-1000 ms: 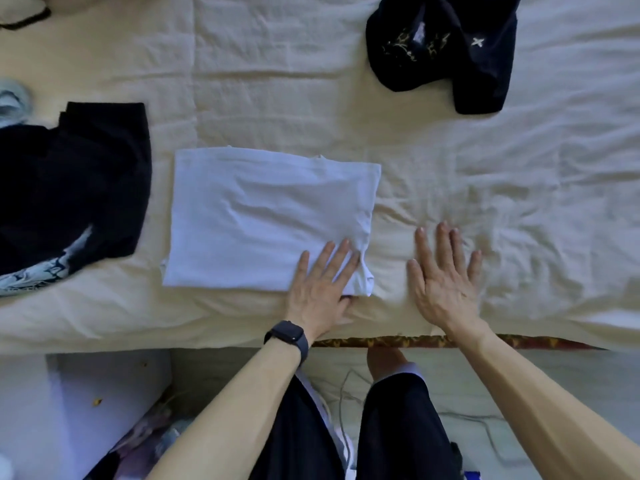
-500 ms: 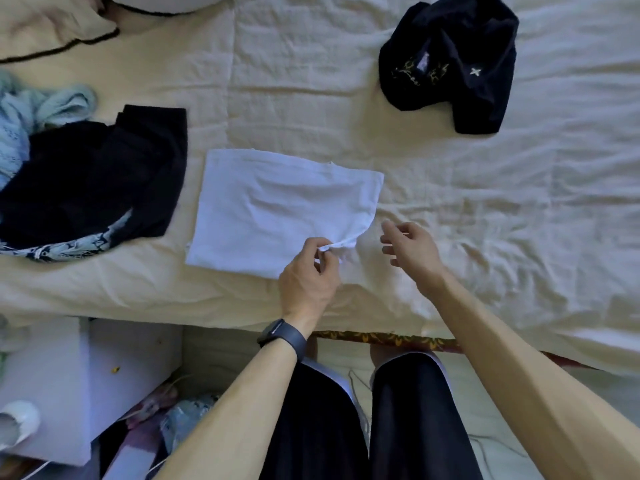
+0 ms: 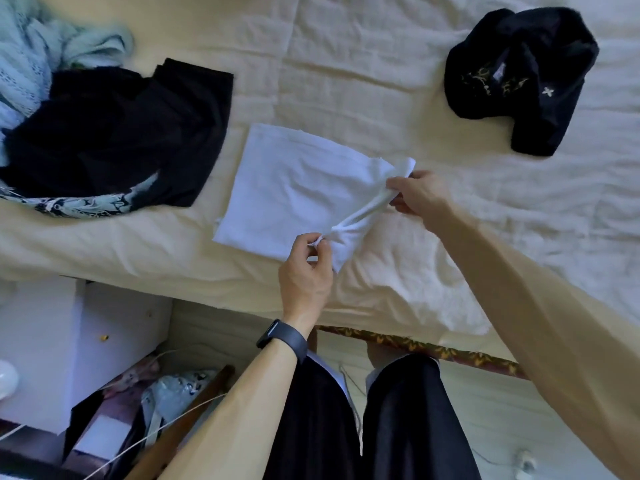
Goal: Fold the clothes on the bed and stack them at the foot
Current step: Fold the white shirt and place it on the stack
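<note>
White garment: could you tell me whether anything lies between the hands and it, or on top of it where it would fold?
Nothing visible does. The left hand and right hand pinch the white garment at its right edge, and its top is bare. The black pile lies apart on its left, and the dark garment lies apart, farther up the bed.

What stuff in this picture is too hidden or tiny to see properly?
Head view, light blue knit: cut off by the left and top edges.
Head view, black clothes pile: heaped, so how many pieces is unclear.
Head view, gold stitching on the dark garment: too small to read.
</note>
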A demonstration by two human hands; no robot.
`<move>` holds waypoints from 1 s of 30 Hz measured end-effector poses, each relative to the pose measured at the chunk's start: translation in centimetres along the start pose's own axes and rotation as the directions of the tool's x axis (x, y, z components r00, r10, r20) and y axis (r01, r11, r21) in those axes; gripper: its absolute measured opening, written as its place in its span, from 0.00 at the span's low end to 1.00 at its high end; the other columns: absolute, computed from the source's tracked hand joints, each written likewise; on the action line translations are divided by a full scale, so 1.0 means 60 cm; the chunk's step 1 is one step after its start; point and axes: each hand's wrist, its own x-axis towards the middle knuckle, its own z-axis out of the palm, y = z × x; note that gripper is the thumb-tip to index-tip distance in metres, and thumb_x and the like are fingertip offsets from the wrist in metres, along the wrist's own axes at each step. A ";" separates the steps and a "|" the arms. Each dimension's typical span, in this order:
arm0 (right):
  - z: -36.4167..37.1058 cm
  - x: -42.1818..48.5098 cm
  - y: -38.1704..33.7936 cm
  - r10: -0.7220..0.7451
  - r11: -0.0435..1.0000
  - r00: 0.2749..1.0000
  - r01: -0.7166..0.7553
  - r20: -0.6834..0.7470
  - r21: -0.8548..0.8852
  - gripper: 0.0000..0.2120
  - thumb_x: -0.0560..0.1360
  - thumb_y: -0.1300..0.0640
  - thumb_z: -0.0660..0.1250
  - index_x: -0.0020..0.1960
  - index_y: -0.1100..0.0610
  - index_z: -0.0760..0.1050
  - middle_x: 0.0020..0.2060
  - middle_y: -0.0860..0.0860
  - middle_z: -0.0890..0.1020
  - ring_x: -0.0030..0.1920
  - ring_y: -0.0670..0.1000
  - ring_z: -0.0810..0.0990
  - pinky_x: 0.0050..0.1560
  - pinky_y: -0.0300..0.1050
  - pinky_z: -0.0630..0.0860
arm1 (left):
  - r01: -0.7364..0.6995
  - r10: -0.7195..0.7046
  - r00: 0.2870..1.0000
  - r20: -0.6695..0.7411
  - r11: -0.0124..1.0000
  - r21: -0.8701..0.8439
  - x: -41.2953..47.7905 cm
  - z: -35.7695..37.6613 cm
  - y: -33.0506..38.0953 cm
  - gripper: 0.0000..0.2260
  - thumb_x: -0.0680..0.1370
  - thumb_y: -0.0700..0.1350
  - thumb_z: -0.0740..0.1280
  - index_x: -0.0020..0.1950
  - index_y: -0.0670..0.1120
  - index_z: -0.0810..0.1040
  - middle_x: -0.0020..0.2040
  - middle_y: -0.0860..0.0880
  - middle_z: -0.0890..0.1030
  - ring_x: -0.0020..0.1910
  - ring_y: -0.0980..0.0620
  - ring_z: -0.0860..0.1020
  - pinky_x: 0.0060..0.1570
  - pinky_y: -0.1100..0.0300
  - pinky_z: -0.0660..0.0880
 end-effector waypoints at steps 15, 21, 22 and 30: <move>0.348 -0.035 -0.211 -0.150 0.897 0.989 0.142 0.013 -0.418 0.13 0.74 0.59 0.62 0.53 0.62 0.81 0.43 0.60 0.86 0.48 0.60 0.86 0.54 0.56 0.82 | 0.279 -0.278 0.956 -0.095 0.960 0.000 0.148 -0.208 -0.112 0.03 0.81 0.50 0.64 0.54 0.57 0.74 0.40 0.58 0.81 0.37 0.61 0.78 0.33 0.66 0.71; 0.399 -0.044 -0.222 -0.255 0.639 0.956 0.056 -0.143 -0.767 0.15 0.73 0.49 0.56 0.47 0.47 0.81 0.34 0.45 0.79 0.37 0.49 0.74 0.30 0.39 0.57 | 0.341 -0.346 0.938 0.020 0.932 0.125 0.185 -0.224 -0.122 0.05 0.79 0.49 0.63 0.54 0.56 0.70 0.40 0.58 0.79 0.39 0.52 0.79 0.37 0.54 0.76; 0.401 -0.046 -0.222 -0.310 0.589 0.932 0.033 -0.188 -0.808 0.17 0.71 0.45 0.54 0.43 0.44 0.81 0.32 0.43 0.79 0.40 0.51 0.75 0.31 0.41 0.57 | 0.353 -0.360 0.933 0.029 0.926 0.138 0.189 -0.224 -0.122 0.05 0.79 0.49 0.62 0.54 0.56 0.69 0.41 0.59 0.78 0.41 0.51 0.79 0.39 0.53 0.77; 0.431 -0.045 -0.181 -0.175 0.969 0.973 0.197 0.150 -0.152 0.19 0.79 0.63 0.64 0.67 0.49 0.77 0.53 0.39 0.81 0.55 0.42 0.81 0.52 0.30 0.75 | 0.360 -0.388 0.918 0.079 0.900 0.244 0.205 -0.239 -0.128 0.06 0.79 0.51 0.63 0.55 0.56 0.69 0.46 0.57 0.79 0.43 0.49 0.77 0.40 0.55 0.71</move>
